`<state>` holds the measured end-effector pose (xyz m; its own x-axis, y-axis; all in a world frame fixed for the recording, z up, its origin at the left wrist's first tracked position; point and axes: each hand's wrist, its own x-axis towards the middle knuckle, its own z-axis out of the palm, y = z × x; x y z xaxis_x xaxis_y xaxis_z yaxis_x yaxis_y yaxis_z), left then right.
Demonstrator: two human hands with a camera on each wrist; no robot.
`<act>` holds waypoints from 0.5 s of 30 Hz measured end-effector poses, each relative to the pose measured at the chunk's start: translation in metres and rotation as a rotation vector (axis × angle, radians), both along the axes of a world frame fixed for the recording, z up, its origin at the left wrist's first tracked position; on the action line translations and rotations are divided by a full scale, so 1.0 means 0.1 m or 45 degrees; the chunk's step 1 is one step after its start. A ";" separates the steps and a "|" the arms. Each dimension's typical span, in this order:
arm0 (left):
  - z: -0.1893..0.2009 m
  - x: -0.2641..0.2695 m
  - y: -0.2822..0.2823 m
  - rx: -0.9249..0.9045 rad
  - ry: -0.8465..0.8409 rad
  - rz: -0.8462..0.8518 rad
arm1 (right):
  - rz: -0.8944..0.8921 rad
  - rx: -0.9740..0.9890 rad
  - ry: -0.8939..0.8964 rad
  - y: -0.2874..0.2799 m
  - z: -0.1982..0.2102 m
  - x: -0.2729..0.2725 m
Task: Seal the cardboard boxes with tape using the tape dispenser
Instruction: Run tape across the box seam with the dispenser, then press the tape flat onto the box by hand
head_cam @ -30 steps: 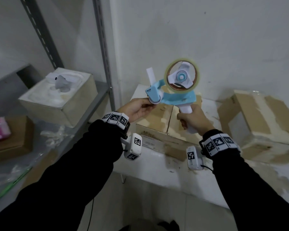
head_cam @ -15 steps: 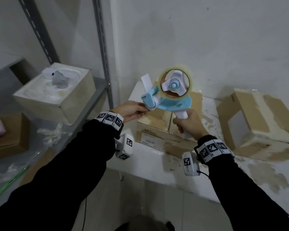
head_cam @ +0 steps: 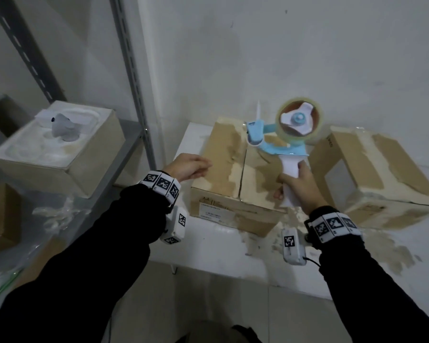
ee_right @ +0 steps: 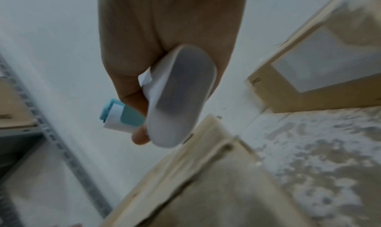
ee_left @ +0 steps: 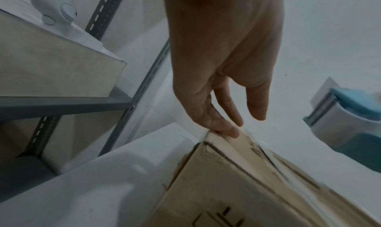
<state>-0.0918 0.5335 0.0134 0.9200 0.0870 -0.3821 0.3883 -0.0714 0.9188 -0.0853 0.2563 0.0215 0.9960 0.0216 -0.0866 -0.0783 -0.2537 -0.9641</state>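
A brown cardboard box (head_cam: 230,169) with closed flaps and torn paper patches sits on the white table (head_cam: 216,246). My right hand (head_cam: 299,186) grips the white handle of the blue tape dispenser (head_cam: 280,139), held upright over the box's right flap, its clear tape roll (head_cam: 298,122) on top. In the right wrist view my fingers (ee_right: 142,100) wrap the dispenser handle (ee_right: 179,100). My left hand (head_cam: 190,167) is open, its straight fingers (ee_left: 224,127) touching the top left edge of the box (ee_left: 237,181). The dispenser head (ee_left: 346,116) shows at the right of the left wrist view.
A second brown box (head_cam: 372,174) stands on the table to the right. A grey metal shelf (head_cam: 124,154) at the left carries an open box with white foam (head_cam: 57,144). A white wall rises right behind the table.
My left hand let go of the dispenser's front end and dropped to the box's left edge. The right hand carried the dispenser to the right, over the box.
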 end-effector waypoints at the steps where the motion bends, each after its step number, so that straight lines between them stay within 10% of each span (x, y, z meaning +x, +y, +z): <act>1: -0.02 0.01 0.00 0.071 -0.026 0.005 | -0.074 0.012 0.010 -0.11 -0.03 0.00; 15: -0.17 0.19 -0.06 0.416 0.081 0.057 | -0.388 -0.265 0.406 -1.09 -0.82 -0.55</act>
